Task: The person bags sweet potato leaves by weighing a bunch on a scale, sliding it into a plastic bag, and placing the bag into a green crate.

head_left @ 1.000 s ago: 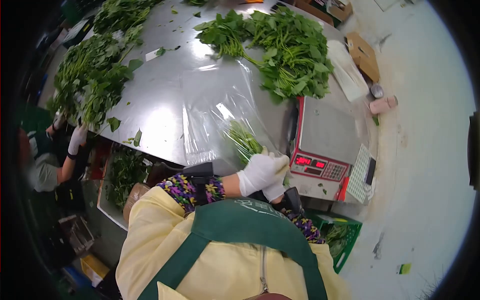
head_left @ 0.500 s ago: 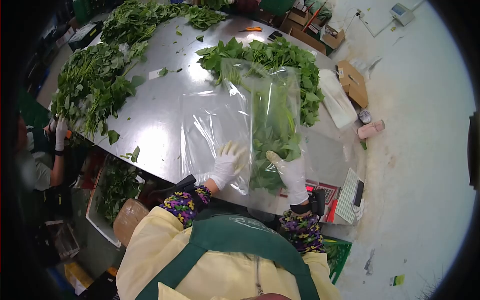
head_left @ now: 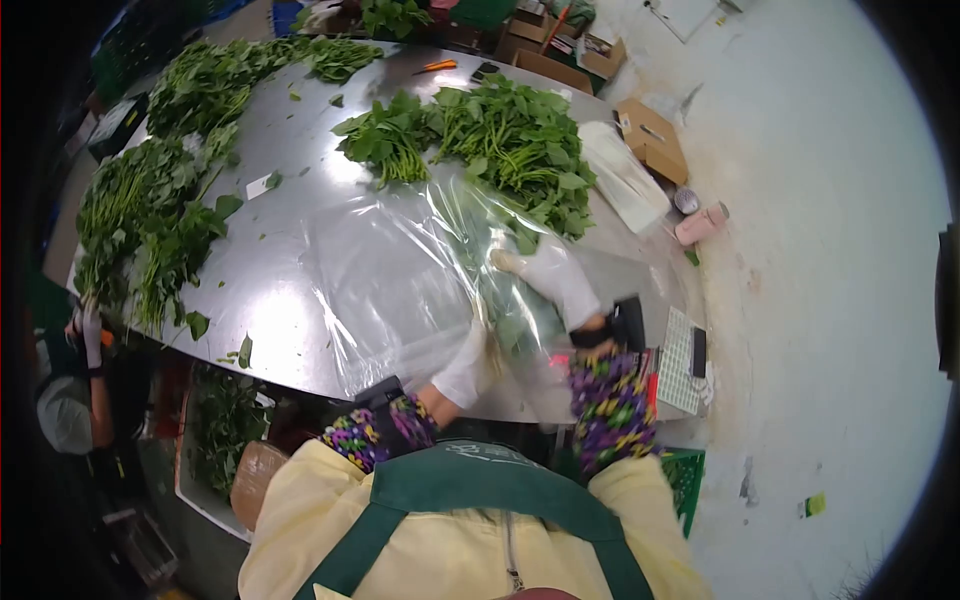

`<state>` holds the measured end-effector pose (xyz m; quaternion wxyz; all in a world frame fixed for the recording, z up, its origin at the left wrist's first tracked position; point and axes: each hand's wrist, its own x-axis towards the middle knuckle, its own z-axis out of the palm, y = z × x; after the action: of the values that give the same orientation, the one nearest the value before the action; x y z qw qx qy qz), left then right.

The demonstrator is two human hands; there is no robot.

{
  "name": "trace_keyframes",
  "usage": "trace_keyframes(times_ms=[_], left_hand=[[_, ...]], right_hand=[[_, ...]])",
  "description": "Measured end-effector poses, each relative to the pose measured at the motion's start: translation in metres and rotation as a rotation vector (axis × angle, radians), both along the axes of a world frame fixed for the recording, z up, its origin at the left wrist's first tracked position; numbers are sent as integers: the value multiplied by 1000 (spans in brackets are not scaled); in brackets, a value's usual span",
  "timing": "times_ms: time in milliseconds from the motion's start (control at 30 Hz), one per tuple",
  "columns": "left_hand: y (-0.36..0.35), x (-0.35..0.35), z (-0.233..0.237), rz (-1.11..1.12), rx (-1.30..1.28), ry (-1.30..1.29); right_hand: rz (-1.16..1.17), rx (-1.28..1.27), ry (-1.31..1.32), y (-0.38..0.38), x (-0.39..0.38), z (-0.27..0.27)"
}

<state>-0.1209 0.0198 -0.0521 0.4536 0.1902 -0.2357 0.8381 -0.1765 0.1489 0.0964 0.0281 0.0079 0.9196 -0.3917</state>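
A clear plastic bag point(head_left: 440, 225) with leafy greens point(head_left: 512, 325) inside lies at the near edge of the metal table. My left hand point(head_left: 468, 368), in a white glove, closes on the bag's near side, with its fingertips blurred. My right hand point(head_left: 556, 280), gloved too, grips the bag higher up, its thumb pointing left across the plastic. Just beyond the hands rests a heap of loose stemmed greens point(head_left: 515, 140), with a smaller bunch point(head_left: 390, 140) at its left. More clear plastic point(head_left: 375, 285) lies flat to the left of my hands.
More greens point(head_left: 150, 215) line the table's left side, where a co-worker's gloved hand point(head_left: 91, 335) touches them. An orange-handled tool point(head_left: 437, 67) lies at the far edge. Stacked white bags point(head_left: 622, 180), a cardboard box point(head_left: 650, 140), a pink bottle point(head_left: 702, 224) and a keyboard-like panel point(head_left: 680, 360) stand along the right.
My right hand has moved up and turned inward over the bag. My left hand has gone from lying on flat plastic to the filled bag's near side. The whole view has shifted.
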Motion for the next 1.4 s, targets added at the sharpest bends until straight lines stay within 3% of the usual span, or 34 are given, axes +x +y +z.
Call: trace_keyframes(times_ms=[33, 67, 133, 200, 267, 300, 367, 400, 467, 533, 600, 633, 667, 733, 800, 833, 900, 933, 1000, 1033, 1067, 1133, 1167, 1200, 1267, 1300, 1367, 1400], left_hand=[[1, 22, 49, 34, -391, -161], [2, 37, 74, 66, -787, -315], [8, 39, 62, -1, -697, -382], [14, 33, 48, -46, -594, -457], [16, 31, 36, 11, -524, -459], [16, 32, 33, 56, -661, -431], [14, 31, 52, 4, -673, -532], [11, 33, 65, -7, -674, -508], [14, 28, 73, -14, -701, -515], [16, 22, 70, -25, -741, -505], [7, 15, 39, -43, -918, -198], [-4, 11, 26, 151, -1242, -133], [-17, 3, 18, 368, -1554, -56], [-44, -22, 59, 1087, -1612, 135], [-64, -44, 129, 1543, -1488, 871], [-67, -52, 150, 1537, -1483, 886], [-67, -69, 179, 956, -1299, 1577], [-63, -78, 180, 974, -1298, 1582], [-52, -100, 168, 923, -1170, 1873], [-49, -107, 162, 1103, -1155, 1889], [-50, -114, 169, 1129, -1169, 1897], [-50, -129, 186, 1292, -1340, 2449], [-45, -140, 184, 1539, -1237, 2360], [-39, -148, 187, 1632, -1240, 2219], [-38, -136, 232, 1697, -1411, 2065], [-38, -133, 239, 1710, -1424, 2061], [-42, -124, 239, 1901, -1441, 1769], [-46, -121, 235, 1879, -1452, 1787]], right_hand=[[-37, 315, 2, 2, -9, 2], [117, 242, -406, -6, -15, 34], [339, 458, -490, -13, -18, 37], [359, 592, -318, -23, 13, 62], [428, 512, -105, -29, 66, 113], [419, 487, 50, -31, 90, 134], [381, 589, 183, -29, 131, 153], [390, 599, 179, -30, 145, 143], [130, 784, 264, -26, 158, 107], [88, 818, 333, -16, 157, 76], [38, 846, 396, -11, 157, 63], [11, 857, 428, -10, 156, 61], [-17, 867, 465, -8, 154, 61], [-72, 858, 522, -12, 155, 73], [-104, 905, 466, -17, 158, 84], [-118, 901, 464, -17, 160, 84], [-40, 1089, 222, -18, 159, 85], [-41, 1092, 238, -15, 160, 84], [-36, 842, 326, 0, 159, 78], [-21, 712, 437, 12, 154, 76], [-10, 707, 463, 28, 144, 73], [20, 710, 441, 63, 116, 76], [-10, 674, 479, 78, 101, 85], [-40, 638, 515, 92, 84, 98], [-10, 564, 820, 108, 53, 126], [1, 561, 829, 102, 45, 146], [5, 601, 757, 81, 47, 185], [0, 584, 747, 80, 41, 188]])
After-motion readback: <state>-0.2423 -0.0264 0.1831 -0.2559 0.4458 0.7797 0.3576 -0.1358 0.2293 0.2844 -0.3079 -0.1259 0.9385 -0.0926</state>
